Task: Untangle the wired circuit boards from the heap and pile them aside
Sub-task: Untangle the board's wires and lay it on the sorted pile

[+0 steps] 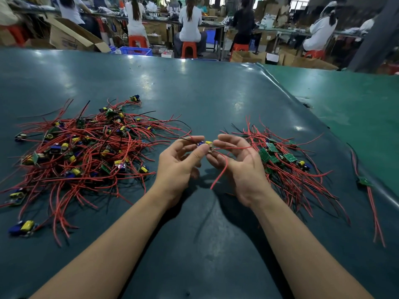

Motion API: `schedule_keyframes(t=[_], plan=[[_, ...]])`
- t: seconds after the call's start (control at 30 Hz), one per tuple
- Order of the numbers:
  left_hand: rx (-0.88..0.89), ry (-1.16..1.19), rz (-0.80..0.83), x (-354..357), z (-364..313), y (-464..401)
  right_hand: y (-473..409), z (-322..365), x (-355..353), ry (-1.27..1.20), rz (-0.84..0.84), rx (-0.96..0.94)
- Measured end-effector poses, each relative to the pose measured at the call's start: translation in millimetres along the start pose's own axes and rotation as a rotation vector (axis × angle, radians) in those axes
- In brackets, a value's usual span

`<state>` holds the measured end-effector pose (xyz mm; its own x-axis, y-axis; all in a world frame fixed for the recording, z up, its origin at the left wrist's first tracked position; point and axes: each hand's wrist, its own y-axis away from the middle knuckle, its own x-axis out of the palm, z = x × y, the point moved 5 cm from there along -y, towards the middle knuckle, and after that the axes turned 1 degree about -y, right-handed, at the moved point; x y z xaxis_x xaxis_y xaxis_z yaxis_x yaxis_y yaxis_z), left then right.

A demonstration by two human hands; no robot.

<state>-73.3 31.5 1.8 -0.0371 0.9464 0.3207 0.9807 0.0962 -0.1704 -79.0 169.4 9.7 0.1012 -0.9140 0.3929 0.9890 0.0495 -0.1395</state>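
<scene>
Green table mat (216, 93), crowded workshop.

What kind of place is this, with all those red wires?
Probably an electronics factory or assembly workshop. A heap of wired circuit boards lies on a green work table, and behind it people sit on stools at long benches among cardboard boxes.

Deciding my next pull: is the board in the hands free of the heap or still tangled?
Cannot tell. Both hands pinch the board; its wires run toward the heap.
</scene>
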Motion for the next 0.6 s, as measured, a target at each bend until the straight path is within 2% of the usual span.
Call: schedule_keyframes(t=[0.1,0.33,0.4,0.47,0.6], plan=[[-0.041,0.034,-0.044,-5.8,0.4,-3.4,1.4,-1.9,2.0,0.114,0.006,-0.034],[-0.050,0.007,0.079,0.8,2.1,-1.8,0.0,-1.5,-6.8,-0.157,-0.154,0.072],[-0.044,-0.008,0.087,0.4,2.2,-2.6,-0.9,-3.8,-8.2,-0.170,-0.173,0.126],[-0.051,-0.007,0.087,0.1,3.1,-3.3,-1.1,-4.4,-9.2,-0.102,-0.178,0.134],[-0.096,0.004,0.093,1.4,5.6,-4.2,0.7,2.0,-7.8,0.142,-0.109,0.028]])
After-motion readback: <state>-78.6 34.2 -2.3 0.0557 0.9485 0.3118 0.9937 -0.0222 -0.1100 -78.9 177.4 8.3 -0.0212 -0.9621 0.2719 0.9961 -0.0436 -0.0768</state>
